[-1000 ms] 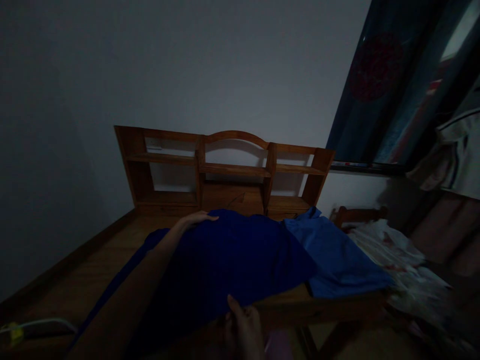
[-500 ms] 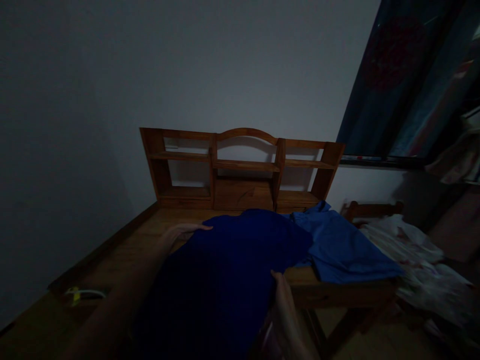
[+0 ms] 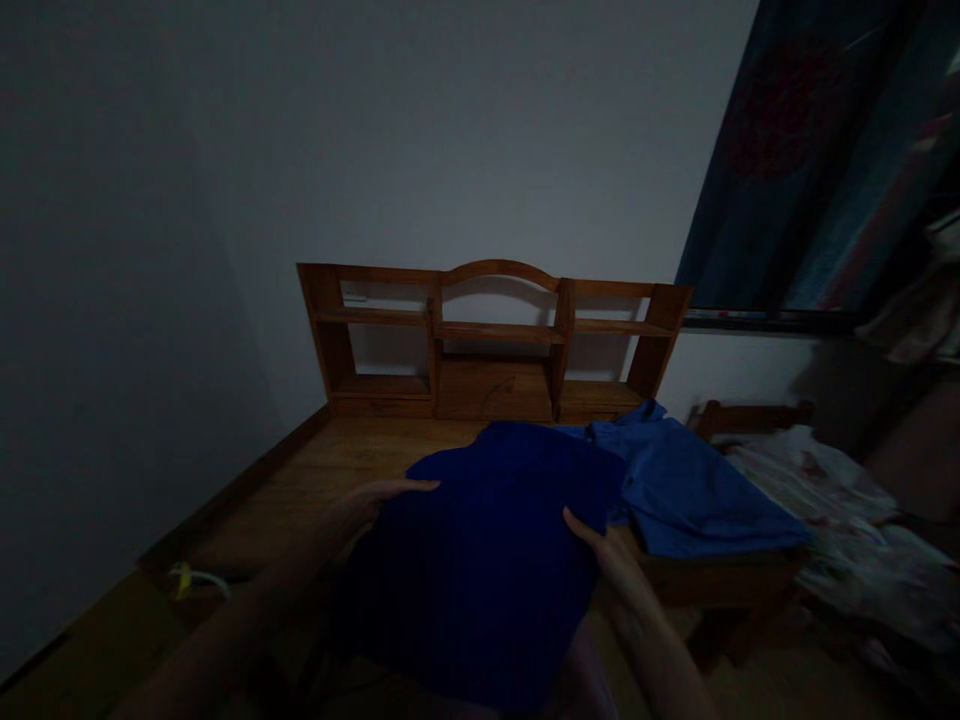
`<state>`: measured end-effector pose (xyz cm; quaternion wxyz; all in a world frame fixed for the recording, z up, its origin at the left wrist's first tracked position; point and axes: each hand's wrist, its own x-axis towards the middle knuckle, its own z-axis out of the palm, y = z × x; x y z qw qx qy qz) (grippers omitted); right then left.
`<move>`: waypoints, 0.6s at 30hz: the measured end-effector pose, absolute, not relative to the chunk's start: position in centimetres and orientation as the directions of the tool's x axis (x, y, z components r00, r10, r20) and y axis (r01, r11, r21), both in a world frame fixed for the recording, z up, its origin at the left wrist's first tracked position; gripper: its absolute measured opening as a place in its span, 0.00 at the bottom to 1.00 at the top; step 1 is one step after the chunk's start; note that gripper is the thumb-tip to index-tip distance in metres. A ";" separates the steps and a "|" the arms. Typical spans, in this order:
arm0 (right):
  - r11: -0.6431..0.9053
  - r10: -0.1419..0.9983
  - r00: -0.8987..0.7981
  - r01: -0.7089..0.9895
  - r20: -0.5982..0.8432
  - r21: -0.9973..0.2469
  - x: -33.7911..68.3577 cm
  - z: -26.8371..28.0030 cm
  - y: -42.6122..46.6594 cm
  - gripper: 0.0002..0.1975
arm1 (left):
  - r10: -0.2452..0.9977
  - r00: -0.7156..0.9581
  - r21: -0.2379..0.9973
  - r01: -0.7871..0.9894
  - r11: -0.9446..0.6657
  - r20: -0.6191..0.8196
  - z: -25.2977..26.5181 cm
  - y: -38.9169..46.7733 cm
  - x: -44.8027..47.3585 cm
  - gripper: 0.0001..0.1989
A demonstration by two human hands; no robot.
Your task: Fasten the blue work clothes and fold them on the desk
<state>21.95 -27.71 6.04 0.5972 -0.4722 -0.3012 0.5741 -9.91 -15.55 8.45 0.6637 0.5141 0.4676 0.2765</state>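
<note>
A dark blue garment (image 3: 487,560) hangs between my hands, its upper part over the wooden desk (image 3: 300,470) and its lower part dropping past the front edge. My left hand (image 3: 382,497) grips its left side, thumb on top and fingers hidden behind the cloth. On the right side, my right hand (image 3: 600,545) pinches the fabric the same way. The room is dim, so whether it is a shirt or another garment I cannot tell. A lighter blue garment (image 3: 697,490) lies on the desk's right end, partly behind the dark one.
Along the desk's back stands a wooden shelf unit (image 3: 495,330) against the wall. To the right, a chair (image 3: 757,415) is piled with plastic bags (image 3: 862,530). A white cable with a yellow tag (image 3: 184,580) sits at the desk's left front.
Both hands have shifted right, the right one also upward along the garment. The cloth's lower end has risen, with its bottom edge now showing. The lighter blue garment stays put.
</note>
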 end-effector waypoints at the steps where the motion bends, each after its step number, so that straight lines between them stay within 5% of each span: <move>1: -0.088 0.973 0.165 -0.384 -0.162 -0.919 22.4 6.8 -27.7 0.29 | 0.818 0.438 0.922 0.084 0.377 -0.374 8.4 -15.8 -9.9 0.23; 5: -0.028 0.990 0.122 -0.298 -0.067 -0.954 23.8 11.2 -27.1 0.23 | 0.739 0.524 0.831 -0.101 0.548 -0.424 8.7 -16.9 -9.3 0.28; 9: 0.062 0.995 0.092 -0.171 0.047 -0.983 24.8 16.2 -26.7 0.18 | 0.794 0.499 0.844 -0.202 0.497 -0.348 10.9 -18.9 -9.3 0.25; 18: 0.266 0.957 0.141 -0.077 0.254 -0.961 25.0 23.5 -26.8 0.16 | 0.996 -0.064 0.948 -0.310 -0.075 0.058 17.7 -23.7 -7.0 0.26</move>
